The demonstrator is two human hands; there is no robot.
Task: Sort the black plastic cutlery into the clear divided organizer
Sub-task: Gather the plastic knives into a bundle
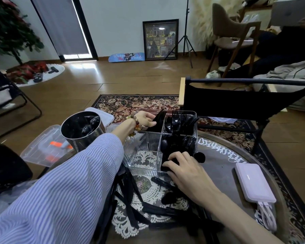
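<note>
We see the left hand [145,119] with fingers clamped on black knives [158,120] in the clear organizer's [148,145] far-left compartment. The right hand [187,170] (fingers curled) grips spoons [174,143] in the near-right compartment. Loose cutlery [130,196] lies on the counter [224,175].

Beside you on the worktop [218,173], a lilac power bank [253,182]; left, a metal cup [81,131]; beyond, a framed painting [160,39] leans against the wall.
</note>
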